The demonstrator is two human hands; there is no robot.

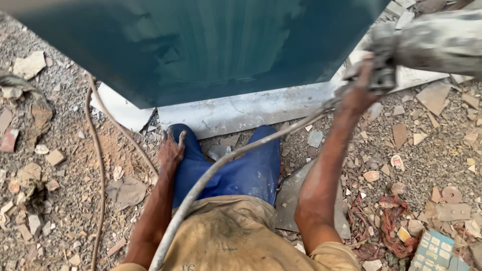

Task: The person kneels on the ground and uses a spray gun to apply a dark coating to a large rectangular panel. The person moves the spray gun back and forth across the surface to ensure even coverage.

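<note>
Rubble-strewn ground (pixel 65 200) fills the frame. At upper right, the right hand (pixel 362 89) grips a dusty power tool (pixel 432 42), its cable (pixel 221 165) trailing down-left; the left hand (pixel 170 150) rests open on the blue-trousered knee (pixel 193 165), apparently bracing, below a dark green panel (pixel 201 45).

Teal panel (pixel 201 45) walls off the front; dusty cable (pixel 221 163) crosses btwn arms; rubble floor (pixel 65 190) open at left w/ loose hoses (pixel 98 165).

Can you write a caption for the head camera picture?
Right hand grips a dusty power tool beside a teal slab; left hand rests on knee.
</note>
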